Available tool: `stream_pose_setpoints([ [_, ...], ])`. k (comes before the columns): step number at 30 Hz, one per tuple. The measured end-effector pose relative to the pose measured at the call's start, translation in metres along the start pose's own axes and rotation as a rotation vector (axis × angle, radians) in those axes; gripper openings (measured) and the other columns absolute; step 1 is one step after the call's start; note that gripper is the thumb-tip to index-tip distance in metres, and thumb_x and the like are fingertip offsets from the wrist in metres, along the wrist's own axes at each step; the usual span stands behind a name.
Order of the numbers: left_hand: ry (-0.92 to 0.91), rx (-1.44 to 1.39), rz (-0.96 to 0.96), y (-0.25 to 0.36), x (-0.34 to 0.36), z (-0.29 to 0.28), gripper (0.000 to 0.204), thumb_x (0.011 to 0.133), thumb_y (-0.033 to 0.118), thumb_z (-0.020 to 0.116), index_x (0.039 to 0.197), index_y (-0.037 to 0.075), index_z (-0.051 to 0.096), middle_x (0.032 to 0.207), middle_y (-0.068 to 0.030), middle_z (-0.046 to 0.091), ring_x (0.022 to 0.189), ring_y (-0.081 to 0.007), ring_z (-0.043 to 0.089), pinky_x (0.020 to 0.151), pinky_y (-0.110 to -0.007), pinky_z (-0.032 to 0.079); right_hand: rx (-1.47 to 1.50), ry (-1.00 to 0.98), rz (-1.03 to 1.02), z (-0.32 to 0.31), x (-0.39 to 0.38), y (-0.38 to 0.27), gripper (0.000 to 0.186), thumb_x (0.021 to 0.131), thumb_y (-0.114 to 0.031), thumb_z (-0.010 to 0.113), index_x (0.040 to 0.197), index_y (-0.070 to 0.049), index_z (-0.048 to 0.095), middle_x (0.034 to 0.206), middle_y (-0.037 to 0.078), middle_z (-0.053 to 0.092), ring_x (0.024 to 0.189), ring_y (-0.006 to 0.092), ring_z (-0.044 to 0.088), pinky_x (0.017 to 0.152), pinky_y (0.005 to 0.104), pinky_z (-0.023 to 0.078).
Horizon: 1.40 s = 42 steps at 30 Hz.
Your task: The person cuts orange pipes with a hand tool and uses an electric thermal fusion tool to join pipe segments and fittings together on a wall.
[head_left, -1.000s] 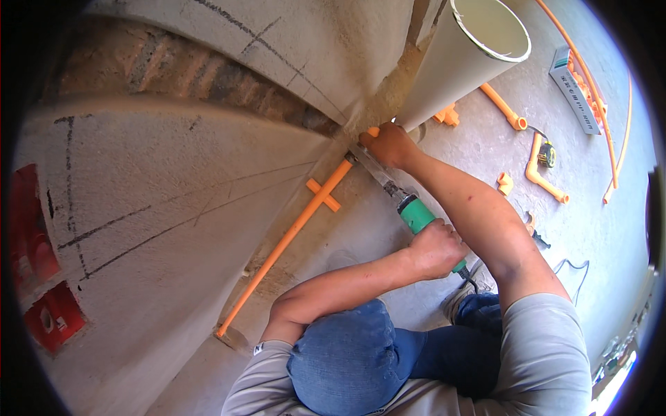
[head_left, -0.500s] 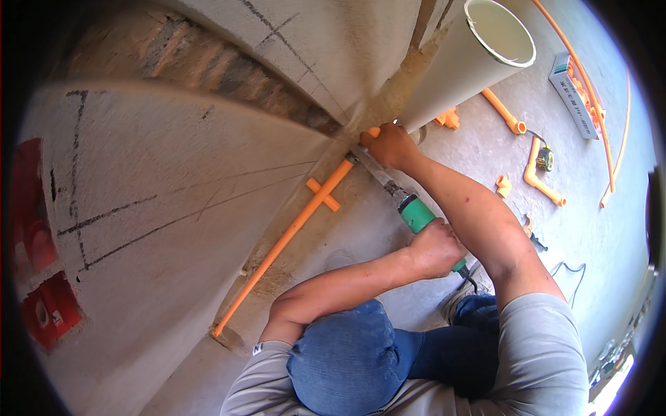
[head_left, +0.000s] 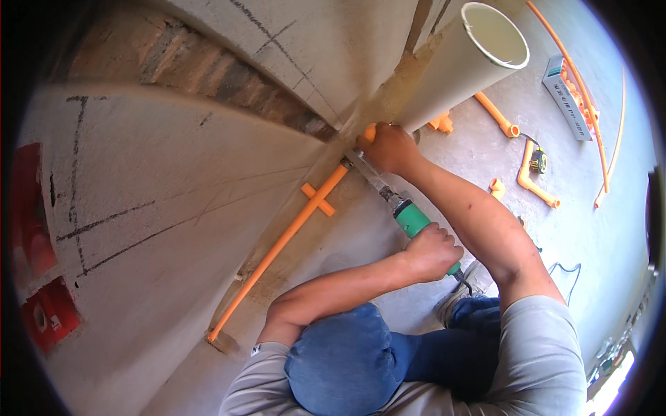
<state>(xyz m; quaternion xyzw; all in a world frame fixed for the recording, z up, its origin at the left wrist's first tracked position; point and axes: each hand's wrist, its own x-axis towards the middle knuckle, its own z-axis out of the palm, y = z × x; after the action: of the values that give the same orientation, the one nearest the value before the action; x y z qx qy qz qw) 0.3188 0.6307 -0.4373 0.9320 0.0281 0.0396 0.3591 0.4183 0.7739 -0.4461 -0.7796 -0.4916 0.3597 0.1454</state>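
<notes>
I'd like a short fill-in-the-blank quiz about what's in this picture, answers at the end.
1. The left hand grips a power tool whose body is coloured ____.
2. The right hand holds a short piece coloured ____.
3. Left or right: in the picture, the tape measure lies to the ____ of the right hand.
4. Open or capped: the wide pale pipe's upper end is ____.

Missing words: green; orange; right; open.

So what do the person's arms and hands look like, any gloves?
No gloves: the left hand and right hand are bare, with no watch or bracelet showing. Short grey sleeves leave the forearms uncovered, and the left sleeve has a small white tag near its edge.
</notes>
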Motion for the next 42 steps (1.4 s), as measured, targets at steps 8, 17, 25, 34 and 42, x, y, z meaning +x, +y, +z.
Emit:
stream_pose_setpoints([
  [8, 0.076, 0.03, 0.038, -0.001, 0.0, 0.003, 0.005, 0.071, 0.013, 0.065, 0.071, 0.011, 0.061, 0.071, -0.0096, 0.064, 0.073, -0.0283, 0.065, 0.071, -0.045, 0.046, -0.004, -0.023, -0.123, -0.044, -0.053, -0.018, 0.059, 0.094, -0.043, 0.06, 0.111, 0.013, 0.055, 0.092, 0.034, 0.068, 0.094, 0.0474, 0.068, 0.083, 0.0505, 0.055],
  [17, 0.032, 0.04, 0.115, -0.007, 0.003, -0.002, 0.007, 0.076, 0.016, 0.062, 0.073, 0.011, 0.059, 0.069, -0.0085, 0.062, 0.073, -0.0282, 0.065, 0.071, -0.044, 0.049, 0.065, -0.009, -0.128, -0.163, -0.16, 0.01, 0.06, 0.092, -0.032, 0.065, 0.133, 0.01, 0.051, 0.103, 0.034, 0.068, 0.098, 0.0468, 0.068, 0.086, 0.0484, 0.053],
  [25, 0.031, 0.082, 0.259, -0.017, 0.008, -0.002, 0.01, 0.074, 0.017, 0.063, 0.072, 0.01, 0.057, 0.066, -0.0079, 0.061, 0.065, -0.0274, 0.066, 0.062, -0.041, 0.051, 0.179, 0.243, -0.031, -0.182, -0.221, 0.066, 0.051, 0.093, -0.022, 0.063, 0.134, 0.008, 0.052, 0.108, 0.022, 0.068, 0.102, 0.0281, 0.066, 0.093, 0.0382, 0.049],
  [34, 0.046, 0.101, 0.296, -0.015, 0.011, -0.01, 0.012, 0.071, 0.016, 0.065, 0.071, 0.01, 0.056, 0.065, -0.0081, 0.06, 0.063, -0.0281, 0.066, 0.058, -0.042, 0.052, 0.518, 0.3, 0.085, -0.195, -0.231, 0.063, 0.055, 0.098, -0.035, 0.059, 0.134, 0.006, 0.056, 0.072, -0.002, 0.053, 0.061, 0.005, 0.048, 0.054, 0.0223, 0.039],
  [42, -0.194, 0.077, 0.143, -0.009, 0.025, -0.025, 0.016, 0.068, 0.017, 0.069, 0.077, 0.008, 0.06, 0.071, -0.0129, 0.066, 0.071, -0.0344, 0.069, 0.061, -0.048, 0.054, 0.38, 0.402, -0.02, -0.194, -0.245, 0.066, 0.06, 0.097, -0.034, 0.059, 0.137, 0.01, 0.052, 0.081, 0.003, 0.06, 0.071, 0.0102, 0.054, 0.067, 0.0259, 0.044],
])
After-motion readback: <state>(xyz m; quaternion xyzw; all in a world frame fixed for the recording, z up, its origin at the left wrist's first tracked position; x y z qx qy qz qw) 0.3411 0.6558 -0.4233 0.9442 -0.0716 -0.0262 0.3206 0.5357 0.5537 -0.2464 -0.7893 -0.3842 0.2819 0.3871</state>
